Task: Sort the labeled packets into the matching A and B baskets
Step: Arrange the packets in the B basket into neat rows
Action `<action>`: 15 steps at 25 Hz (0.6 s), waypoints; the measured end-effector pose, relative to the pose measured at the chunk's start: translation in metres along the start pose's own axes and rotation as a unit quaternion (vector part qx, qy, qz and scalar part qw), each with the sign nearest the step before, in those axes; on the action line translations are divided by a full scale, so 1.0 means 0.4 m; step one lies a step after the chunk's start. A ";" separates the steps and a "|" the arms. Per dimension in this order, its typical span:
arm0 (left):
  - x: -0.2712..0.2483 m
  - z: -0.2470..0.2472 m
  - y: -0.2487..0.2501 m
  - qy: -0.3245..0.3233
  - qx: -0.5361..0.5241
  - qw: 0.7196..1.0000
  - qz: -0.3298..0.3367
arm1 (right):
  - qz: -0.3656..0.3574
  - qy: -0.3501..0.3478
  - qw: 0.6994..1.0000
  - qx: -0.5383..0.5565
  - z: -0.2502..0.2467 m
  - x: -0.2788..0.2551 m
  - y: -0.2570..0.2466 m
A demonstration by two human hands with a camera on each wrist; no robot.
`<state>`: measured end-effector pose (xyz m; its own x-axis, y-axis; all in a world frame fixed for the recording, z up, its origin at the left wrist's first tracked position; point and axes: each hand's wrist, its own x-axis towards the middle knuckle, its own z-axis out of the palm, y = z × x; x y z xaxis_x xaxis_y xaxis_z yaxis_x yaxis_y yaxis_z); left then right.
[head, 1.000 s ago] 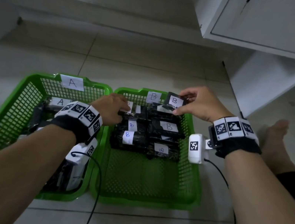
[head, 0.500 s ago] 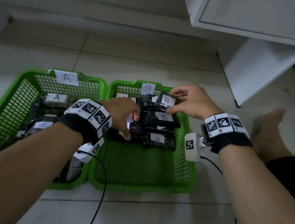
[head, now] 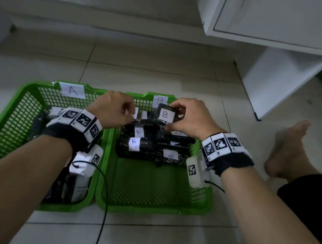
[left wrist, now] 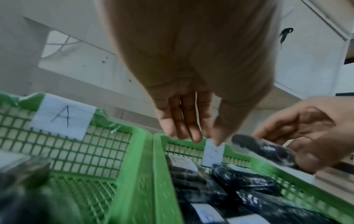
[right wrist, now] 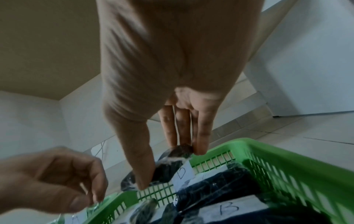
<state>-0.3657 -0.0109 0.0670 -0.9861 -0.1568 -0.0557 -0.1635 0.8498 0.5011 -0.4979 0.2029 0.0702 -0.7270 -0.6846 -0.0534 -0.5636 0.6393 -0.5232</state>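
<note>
Two green baskets sit side by side on the floor: basket A [head: 33,87] on the left, basket B [head: 194,210] on the right. My right hand [head: 173,115] pinches a black packet labeled B [head: 165,115] between thumb and fingers, raised over the back of basket B; the packet [right wrist: 166,169] also shows in the right wrist view. My left hand [head: 130,114] hovers just left of it with loosely curled fingers [left wrist: 193,134] and nothing in them. Several B packets [head: 137,145] lie in the far half of basket B. A packets [head: 55,111] lie in basket A, partly hidden by my left arm.
A white cabinet [head: 280,78] stands at the back right. A bare foot [head: 286,147] lies on the tiles right of basket B. A black cable [head: 104,197] hangs from my left wrist across the baskets' shared edge. The near half of basket B holds no packets.
My left hand has lifted off the packets in basket B and moved back toward the held packet. My right hand keeps hold of the B packet at about the same spot.
</note>
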 end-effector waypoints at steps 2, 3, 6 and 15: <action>0.011 -0.014 -0.021 0.011 0.047 0.999 0.000 | 0.008 0.012 0.999 -0.047 0.012 0.016 -0.004; 0.017 -0.008 -0.026 -0.023 0.077 0.997 0.000 | 0.010 0.012 0.998 -0.064 0.017 0.024 -0.009; 0.041 0.027 -0.038 -0.117 0.169 0.979 0.001 | -0.010 -0.011 0.997 -0.082 0.040 0.059 -0.043; 0.101 0.055 -0.069 -0.041 0.209 0.977 0.010 | -0.026 -0.042 0.987 -0.156 0.132 0.145 -0.075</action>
<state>-0.4018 -0.0297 0.0319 -0.9856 -0.1113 -0.1271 -0.1253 0.9862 0.1080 -0.5023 0.1254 0.0378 -0.6670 -0.7369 -0.1102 -0.7015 0.6709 -0.2402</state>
